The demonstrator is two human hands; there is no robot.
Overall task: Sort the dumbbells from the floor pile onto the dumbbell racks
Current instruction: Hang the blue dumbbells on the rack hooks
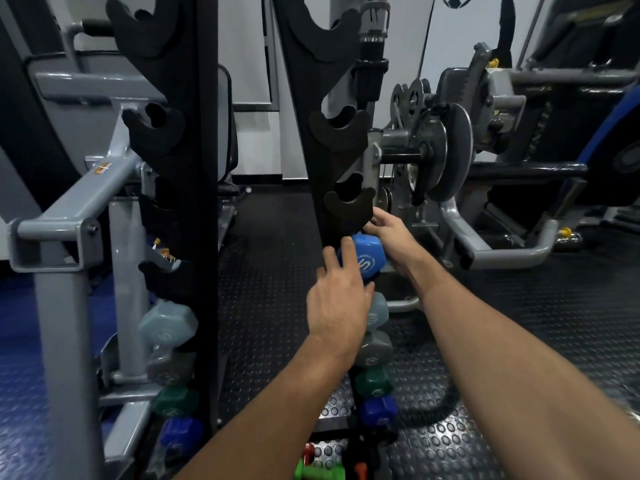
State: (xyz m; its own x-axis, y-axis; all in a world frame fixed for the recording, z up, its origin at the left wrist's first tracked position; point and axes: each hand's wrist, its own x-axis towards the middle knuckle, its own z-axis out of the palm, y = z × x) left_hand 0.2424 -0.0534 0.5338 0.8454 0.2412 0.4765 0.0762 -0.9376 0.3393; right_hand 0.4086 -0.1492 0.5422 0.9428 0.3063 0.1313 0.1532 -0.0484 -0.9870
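Observation:
A bright blue dumbbell (367, 259) sits at a cradle of the right black rack column (341, 140), just under an empty cradle (349, 206). My left hand (337, 299) is on its near end, fingers spread over it. My right hand (389, 233) reaches behind its far end, fingers up by the empty cradle; its grip is partly hidden. Below hang a pale blue (377, 311), a grey (375, 349), a green (375, 381) and a dark blue dumbbell (379, 410). The left rack column (194, 168) holds matching ends, pale blue (168, 323) down to dark blue (180, 434).
Small green (320, 471) and red (308, 452) dumbbells lie on the studded rubber floor at the bottom edge. A grey machine frame (69, 209) stands close on the left. A plate-loaded machine (446, 150) stands right behind the rack.

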